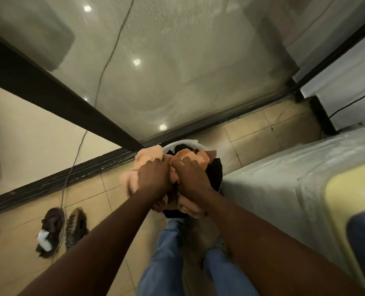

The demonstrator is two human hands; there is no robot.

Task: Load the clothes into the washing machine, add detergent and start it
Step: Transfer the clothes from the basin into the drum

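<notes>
I am standing on a beige tiled floor (262, 133), facing a glass door (177, 71) in a dark frame (60, 97). The glass gives back a few round ceiling lights. A thin cord (70, 174) hangs down in front of the door and reaches the floor at my left. Near it lies a pair of brown shoes (64, 229), side by side, well apart from my feet.

Straight ahead of me, close to the door track, is a white basket (185, 142). Only the far arc of its rim shows, since the clothes are heaped over the rest. The heap is peach cloth (149, 154) mixed with black cloth (214, 174); the peach spills over the left side and the black hangs over the right.

Both my arms reach down into the heap. My left hand (153, 178) has its fingers curled into the peach cloth, and there is a ring (156, 159) on one finger. My right hand (191, 178) is just beside it, nearly touching, and its fingers are also bunched round peach cloth. More peach folds sag below both wrists.

To my right, just beside the basket, stands something bulky under a pale cover (284, 184). I cannot tell what is under it. At its near end is a blurred yellow and blue shape (348, 189). Below my arms I see my jeans (162, 263).
</notes>
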